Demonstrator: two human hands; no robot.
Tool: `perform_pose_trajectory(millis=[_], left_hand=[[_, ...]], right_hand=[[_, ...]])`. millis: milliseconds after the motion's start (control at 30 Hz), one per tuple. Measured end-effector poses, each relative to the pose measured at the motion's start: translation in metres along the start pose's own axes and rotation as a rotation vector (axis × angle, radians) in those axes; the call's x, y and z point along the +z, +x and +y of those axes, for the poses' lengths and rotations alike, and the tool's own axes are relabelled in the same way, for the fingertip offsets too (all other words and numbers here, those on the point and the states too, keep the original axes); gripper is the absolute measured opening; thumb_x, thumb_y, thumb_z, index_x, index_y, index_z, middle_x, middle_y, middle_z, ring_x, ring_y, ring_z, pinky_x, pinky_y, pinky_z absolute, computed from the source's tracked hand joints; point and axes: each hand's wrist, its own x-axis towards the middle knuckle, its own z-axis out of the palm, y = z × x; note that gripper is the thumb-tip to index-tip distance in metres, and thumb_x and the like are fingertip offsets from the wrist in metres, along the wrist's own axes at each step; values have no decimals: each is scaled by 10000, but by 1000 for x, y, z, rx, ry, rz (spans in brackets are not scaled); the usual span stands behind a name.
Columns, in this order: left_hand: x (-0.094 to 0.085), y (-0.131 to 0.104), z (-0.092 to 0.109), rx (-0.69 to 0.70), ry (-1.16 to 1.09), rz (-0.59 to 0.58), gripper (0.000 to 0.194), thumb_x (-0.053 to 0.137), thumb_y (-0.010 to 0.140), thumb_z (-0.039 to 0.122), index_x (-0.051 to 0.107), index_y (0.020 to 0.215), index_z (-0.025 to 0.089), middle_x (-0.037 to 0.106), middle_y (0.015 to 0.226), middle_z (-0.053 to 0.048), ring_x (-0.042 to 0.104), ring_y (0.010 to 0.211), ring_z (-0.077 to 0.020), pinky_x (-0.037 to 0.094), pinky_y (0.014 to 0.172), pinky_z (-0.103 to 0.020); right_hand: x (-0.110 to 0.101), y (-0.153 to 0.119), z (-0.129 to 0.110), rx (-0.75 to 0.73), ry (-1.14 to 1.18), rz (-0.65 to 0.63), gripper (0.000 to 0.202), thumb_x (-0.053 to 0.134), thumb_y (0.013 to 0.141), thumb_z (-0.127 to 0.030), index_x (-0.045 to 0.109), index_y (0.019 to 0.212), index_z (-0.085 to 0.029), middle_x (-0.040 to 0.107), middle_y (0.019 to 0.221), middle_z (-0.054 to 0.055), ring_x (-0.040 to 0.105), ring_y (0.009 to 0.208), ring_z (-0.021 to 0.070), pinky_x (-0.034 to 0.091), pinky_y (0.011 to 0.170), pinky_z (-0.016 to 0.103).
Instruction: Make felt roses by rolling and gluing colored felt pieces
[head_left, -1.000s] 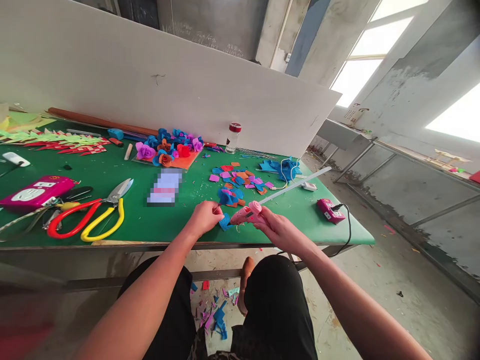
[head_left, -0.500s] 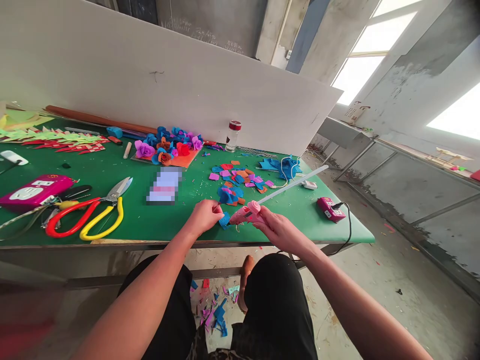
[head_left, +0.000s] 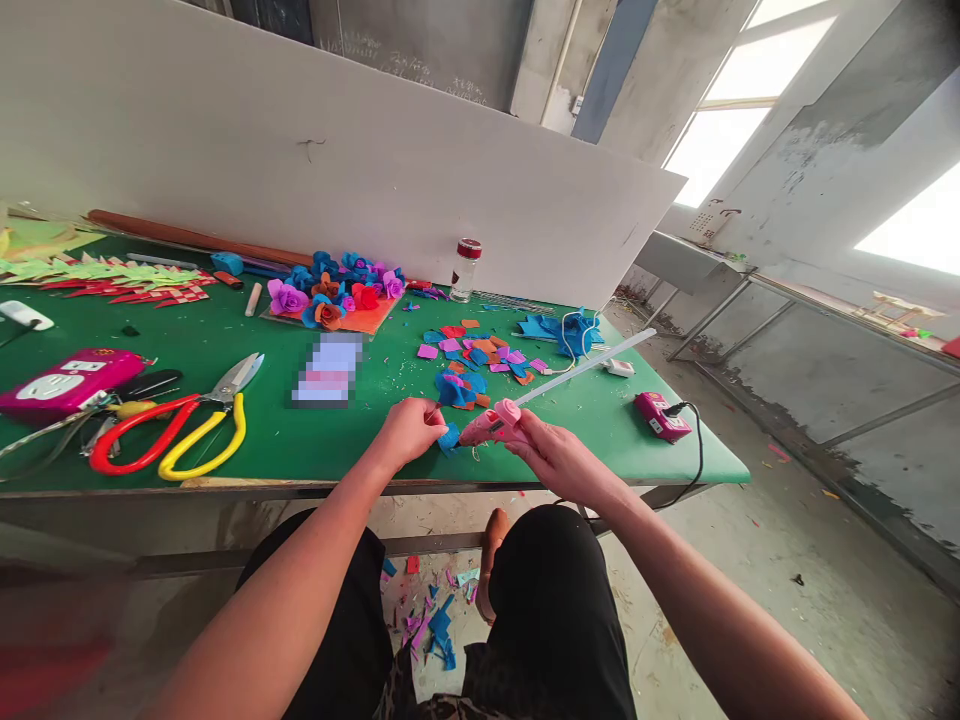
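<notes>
Between the fingertips of my left hand (head_left: 409,430) is a small blue paper piece (head_left: 448,438), near the front edge of the green table. My right hand (head_left: 553,455) is wrapped round a pink glue gun (head_left: 495,422), its nozzle close to the blue piece; whether they touch I cannot tell. A long clear glue stick (head_left: 585,369) sticks out of the gun's back. Just beyond the hands lies a blue paper flower (head_left: 459,387), with cut paper squares (head_left: 480,355) scattered behind it.
Red-and-yellow-handled scissors (head_left: 202,421) and a magenta power socket (head_left: 71,383) lie left, a second socket (head_left: 661,417) with a cord right. Finished paper flowers (head_left: 337,292) and a red-lidded jar (head_left: 466,270) stand at the back, before a white board (head_left: 337,160).
</notes>
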Motion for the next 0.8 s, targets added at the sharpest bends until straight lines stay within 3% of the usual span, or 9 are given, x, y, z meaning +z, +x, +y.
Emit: perform_pose_trajectory(millis=[167, 467, 800], left_hand=[[0, 0, 0, 0, 3, -1, 83, 638, 657, 175, 617, 578, 188, 625, 579, 3, 578, 621, -167, 348, 581, -271], [0, -1, 1, 7, -3, -10, 89, 644, 676, 180, 622, 590, 187, 644, 610, 0, 570, 629, -160, 351, 591, -263], [0, 0, 1, 19, 4, -31, 80, 629, 687, 174, 616, 609, 184, 616, 603, 11, 555, 629, -152, 343, 572, -257]], right_hand=[[0, 0, 0, -6, -16, 17, 196, 359, 1021, -404, 477, 995, -250, 687, 945, 64, 671, 821, 227, 443, 691, 296], [-6, -1, -4, 21, -45, 15, 267, 368, 1026, -386, 518, 1200, -249, 713, 1070, 91, 684, 900, 259, 474, 740, 326], [-15, -4, -10, -22, -9, 82, 297, 381, 1030, -354, 540, 1263, -261, 724, 1136, 92, 704, 961, 255, 508, 787, 328]])
